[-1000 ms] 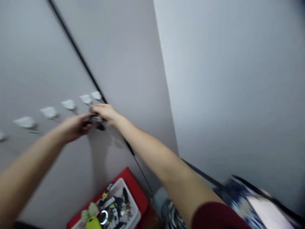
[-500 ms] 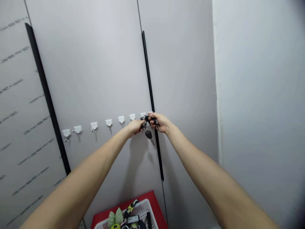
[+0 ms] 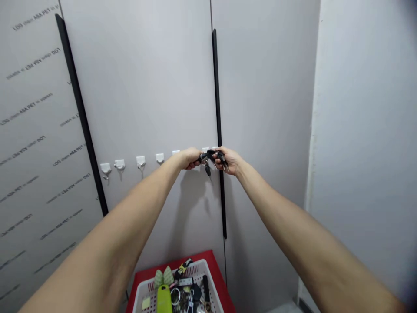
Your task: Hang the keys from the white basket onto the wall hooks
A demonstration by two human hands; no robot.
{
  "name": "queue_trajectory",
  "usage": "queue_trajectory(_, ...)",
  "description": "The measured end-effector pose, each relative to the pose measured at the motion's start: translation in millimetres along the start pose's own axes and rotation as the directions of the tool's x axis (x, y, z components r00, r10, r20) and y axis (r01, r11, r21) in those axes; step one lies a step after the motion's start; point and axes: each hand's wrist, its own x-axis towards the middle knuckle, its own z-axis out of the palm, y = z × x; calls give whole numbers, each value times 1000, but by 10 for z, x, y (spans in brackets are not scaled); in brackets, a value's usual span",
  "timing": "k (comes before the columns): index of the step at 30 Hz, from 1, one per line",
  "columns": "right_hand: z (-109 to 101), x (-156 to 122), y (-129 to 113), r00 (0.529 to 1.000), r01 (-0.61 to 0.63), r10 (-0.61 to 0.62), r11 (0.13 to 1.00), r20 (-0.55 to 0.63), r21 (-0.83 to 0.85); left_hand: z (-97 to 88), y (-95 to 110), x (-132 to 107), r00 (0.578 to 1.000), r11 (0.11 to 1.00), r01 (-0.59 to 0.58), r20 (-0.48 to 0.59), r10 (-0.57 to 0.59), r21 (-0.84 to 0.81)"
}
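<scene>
A bunch of black-headed keys (image 3: 208, 155) spans the gap between my two hands, in front of the row of white hooks. My left hand (image 3: 190, 157) is closed on its left end, fingers pinched around a black piece. On the other end, my right hand (image 3: 230, 161) is closed around several keys, their metal blades pointing down. One key (image 3: 207, 169) dangles below, between the hands. Close behind is a white hook (image 3: 205, 149), partly covered by the keys; whether the bunch touches it I cannot tell.
More white hooks (image 3: 140, 161) run leftward along the grey cabinet door (image 3: 137, 87). Long black handles (image 3: 216, 87) stand out from the doors. Below, a white basket (image 3: 208, 263) with keys, a lime-green item (image 3: 163, 300) and other small things sits on a red surface (image 3: 224, 295).
The view has shifted, so more of the basket shows. My left hand has risen slightly and covers more hooks. The dangling key hangs higher, nearer the hooks. Both hands keep hold of the keys.
</scene>
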Motion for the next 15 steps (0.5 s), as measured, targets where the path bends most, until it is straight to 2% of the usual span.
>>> queue_trajectory(2,-31,4,43,1000,9,-9,999,1,-34,-17,14,-14,1000,1000,0,3,-1,17)
queue_trajectory(6,-78,23,128,999,30,-33,977,-12,-213,-44,48,-21,1000,999,-4,26,3,54)
queue_trajectory(9,-112,45,190,983,154,-175,945,-51,-289,-65,68,-19,999,997,4,37,-7,72)
queue_trajectory(12,-140,89,266,945,291,-326,868,-19,-403,-81,90,-5,999,996,26,45,-30,82)
queue_trajectory(15,-148,157,360,930,323,-364,756,44,-569,-81,131,33,1000,999,7,-30,-6,37)
